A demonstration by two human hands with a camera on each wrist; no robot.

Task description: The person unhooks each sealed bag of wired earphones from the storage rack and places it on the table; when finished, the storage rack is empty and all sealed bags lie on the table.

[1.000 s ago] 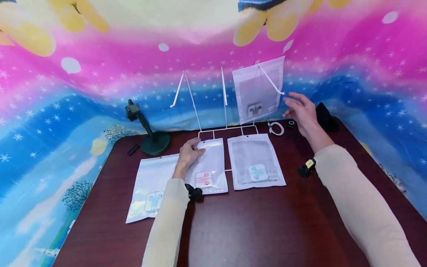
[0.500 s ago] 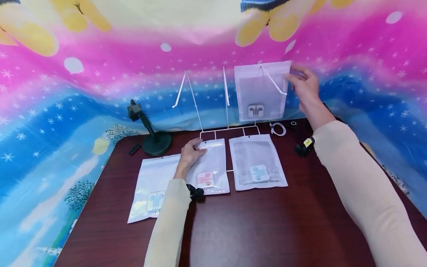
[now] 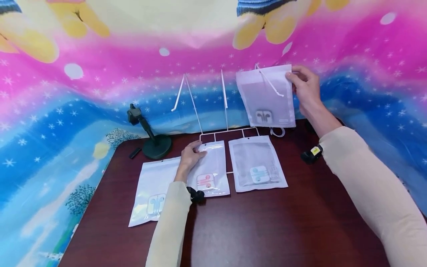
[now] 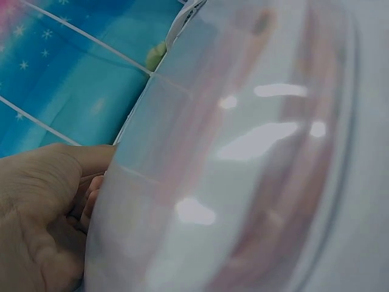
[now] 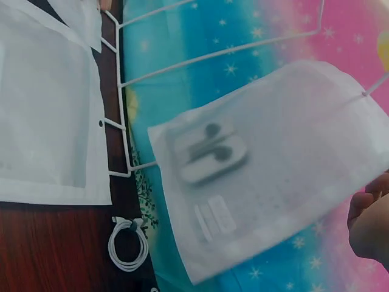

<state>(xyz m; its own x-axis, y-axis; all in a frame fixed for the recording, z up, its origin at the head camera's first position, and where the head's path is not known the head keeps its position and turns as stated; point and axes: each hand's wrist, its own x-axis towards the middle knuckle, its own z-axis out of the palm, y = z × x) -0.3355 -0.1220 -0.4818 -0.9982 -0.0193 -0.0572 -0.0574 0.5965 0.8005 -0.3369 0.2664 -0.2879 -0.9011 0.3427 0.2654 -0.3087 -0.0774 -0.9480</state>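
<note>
My right hand point(image 3: 307, 86) pinches the upper right corner of a frosted white zip bag point(image 3: 267, 92), thumb in front. Dark earphones in a square case point(image 5: 213, 149) show through it. A white prong point(image 3: 271, 82) of the wire rack point(image 3: 230, 129) passes through the bag's top edge. My left hand point(image 3: 191, 157) rests at the upper left corner of a flat-lying bag point(image 3: 213, 159) with pink earphones point(image 3: 205, 181), by the rack's base. Its thumb lies over the bag; its fingers are partly hidden in the left wrist view, so their hold cannot be told.
On the brown table point(image 3: 253, 226) lie two more earphone bags, a right one point(image 3: 253, 154) and a left one point(image 3: 153, 178) partly under my left arm. A black stand point(image 3: 156, 146) is at back left. A coiled white cable point(image 5: 127, 244) lies behind. Two rack prongs point(image 3: 224, 89) are bare.
My right hand has moved from near the prong's tip up to the hanging bag's top right corner and taken hold of it. The bag's lower end has swung right. My left hand has stayed put.
</note>
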